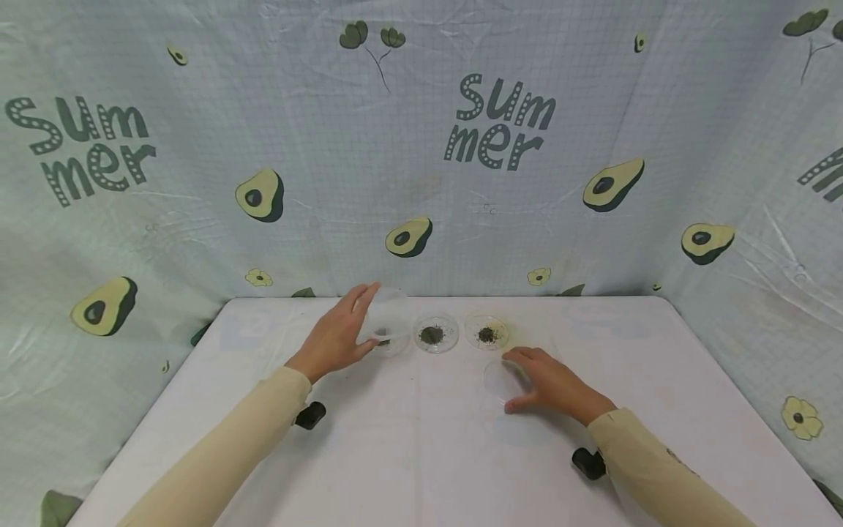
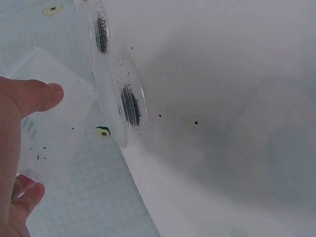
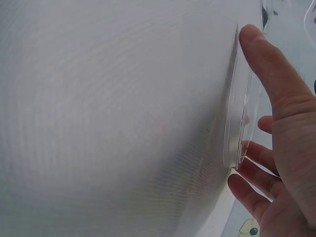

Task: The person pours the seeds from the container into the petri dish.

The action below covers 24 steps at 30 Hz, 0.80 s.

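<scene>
My left hand (image 1: 339,333) pinches a translucent plastic sheet or bag (image 2: 59,113) between thumb and fingers. A few dark specks show on it. It overlaps a clear petri dish (image 1: 393,350) holding dark grains in the head view. Beside that stand a second petri dish (image 1: 448,345) with a dark heap of grains and a third petri dish (image 1: 498,339) with a smaller heap. Nearer the front right, my right hand (image 1: 549,386) grips a clear round dish (image 3: 232,143) by its rim, with thumb and fingers on opposite sides.
A white table (image 1: 408,454) runs back to a printed cloth (image 1: 316,146) hanging behind it. Several loose dark grains (image 2: 196,123) lie on the tabletop near the dishes. A small black device (image 1: 311,416) sits at the left wrist, another black device (image 1: 588,464) at the right.
</scene>
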### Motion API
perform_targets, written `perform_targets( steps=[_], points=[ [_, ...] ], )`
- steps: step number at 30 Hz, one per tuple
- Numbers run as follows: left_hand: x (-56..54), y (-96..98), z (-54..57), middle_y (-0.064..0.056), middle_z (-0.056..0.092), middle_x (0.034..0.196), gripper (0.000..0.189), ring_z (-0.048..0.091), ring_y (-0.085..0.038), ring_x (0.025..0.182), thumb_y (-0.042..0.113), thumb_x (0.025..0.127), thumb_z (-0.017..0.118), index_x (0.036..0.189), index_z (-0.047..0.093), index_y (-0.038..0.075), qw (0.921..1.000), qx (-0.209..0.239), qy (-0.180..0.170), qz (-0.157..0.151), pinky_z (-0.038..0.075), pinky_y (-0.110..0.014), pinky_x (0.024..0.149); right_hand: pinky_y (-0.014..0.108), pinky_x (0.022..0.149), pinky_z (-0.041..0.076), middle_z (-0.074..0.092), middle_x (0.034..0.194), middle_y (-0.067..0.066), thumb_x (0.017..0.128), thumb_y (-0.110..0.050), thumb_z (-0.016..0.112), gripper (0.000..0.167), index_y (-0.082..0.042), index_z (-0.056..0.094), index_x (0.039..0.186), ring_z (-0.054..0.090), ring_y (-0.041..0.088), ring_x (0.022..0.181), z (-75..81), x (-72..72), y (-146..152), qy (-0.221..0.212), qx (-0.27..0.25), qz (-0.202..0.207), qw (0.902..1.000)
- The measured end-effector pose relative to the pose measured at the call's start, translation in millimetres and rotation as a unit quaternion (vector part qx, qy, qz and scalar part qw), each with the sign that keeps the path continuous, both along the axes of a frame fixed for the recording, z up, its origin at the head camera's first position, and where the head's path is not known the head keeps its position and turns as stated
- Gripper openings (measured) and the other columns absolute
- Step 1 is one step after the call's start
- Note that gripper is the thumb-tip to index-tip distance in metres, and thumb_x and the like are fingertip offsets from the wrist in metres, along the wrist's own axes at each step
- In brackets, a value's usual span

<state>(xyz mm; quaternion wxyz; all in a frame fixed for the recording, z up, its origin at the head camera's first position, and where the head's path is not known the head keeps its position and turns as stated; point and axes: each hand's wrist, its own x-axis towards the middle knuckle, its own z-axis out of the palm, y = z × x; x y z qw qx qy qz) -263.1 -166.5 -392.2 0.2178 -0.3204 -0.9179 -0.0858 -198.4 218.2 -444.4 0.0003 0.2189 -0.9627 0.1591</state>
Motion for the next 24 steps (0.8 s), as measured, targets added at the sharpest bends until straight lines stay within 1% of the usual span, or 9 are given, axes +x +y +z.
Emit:
perform_targets(
  steps=[2,11,18,21,24],
  points=[
    [0.8,-2.9,-1.5,-0.018,0.043,0.142,0.098,0.054,-0.03,0.121,0.026,0.074,0.083,0.15,0.025,0.004,1.0,0.004,0.004,0.001,0.052,-0.041,0.095,0.054,0.103,0.043,0.052,0.139,0.019,0.066,-0.052,0.083,0.089,-0.005,0.053,0.135,0.048,0.039,0.128,-0.1,0.7,0.0,-0.001,0.001,0.004,1.0],
    [3.7,-13.1,-5.8,-0.019,0.042,0.143,0.099,0.052,-0.031,0.123,0.028,0.075,0.083,0.151,0.024,0.003,0.9997,0.007,-0.006,0.023,0.052,-0.043,0.096,0.053,0.103,0.044,0.052,0.139,0.018,0.069,-0.048,0.083,0.084,-0.005,0.053,0.135,0.049,0.037,0.128,1.6,2.8,-2.2,-0.004,0.001,0.006,1.0],
    [5.0,-18.5,-7.4,-0.02,0.041,0.143,0.098,0.052,-0.033,0.124,0.028,0.074,0.084,0.148,0.026,0.0,0.9995,0.017,-0.001,0.026,0.051,-0.044,0.097,0.053,0.103,0.043,0.052,0.139,0.017,0.07,-0.046,0.083,0.082,-0.006,0.053,0.136,0.048,0.037,0.129,1.6,3.6,-3.0,-0.006,-0.002,0.002,1.0],
    [5.7,-20.9,-8.1,-0.021,0.04,0.143,0.098,0.051,-0.033,0.125,0.028,0.074,0.084,0.148,0.026,0.0,0.9993,0.016,-0.008,0.034,0.05,-0.045,0.098,0.053,0.103,0.043,0.051,0.14,0.017,0.07,-0.046,0.083,0.083,-0.007,0.052,0.137,0.048,0.037,0.129,1.8,3.4,-3.2,-0.006,-0.004,-0.003,1.0],
    [6.6,-23.1,-8.4,-0.02,0.039,0.145,0.098,0.05,-0.033,0.126,0.028,0.075,0.083,0.149,0.024,0.002,0.9985,0.013,-0.023,0.047,0.049,-0.045,0.1,0.054,0.102,0.045,0.051,0.14,0.018,0.07,-0.047,0.083,0.083,-0.007,0.052,0.137,0.048,0.037,0.129,1.9,2.9,-2.9,0.0,-0.005,-0.005,1.0]
  ],
)
